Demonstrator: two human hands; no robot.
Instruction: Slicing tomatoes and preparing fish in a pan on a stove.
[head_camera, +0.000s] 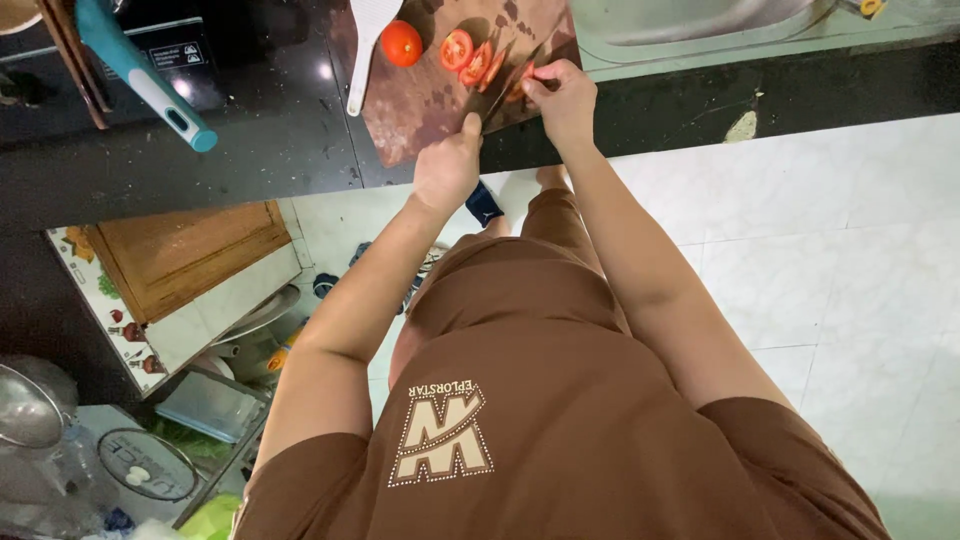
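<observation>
Black counter (250, 140) — white floor tiles (850, 230)

Dim, warm indoor light; glare on the black counter (322, 72); edges bend, slightly soft.

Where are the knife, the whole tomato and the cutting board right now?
knife (500, 85), head view, on the flat of the blade.
whole tomato (401, 43), head view, middle of its red skin.
cutting board (410, 110), head view, bare brown surface near the front edge.

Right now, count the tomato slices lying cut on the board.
3: slices and overlap in a row left of the knife. More may hide behind it.
</observation>
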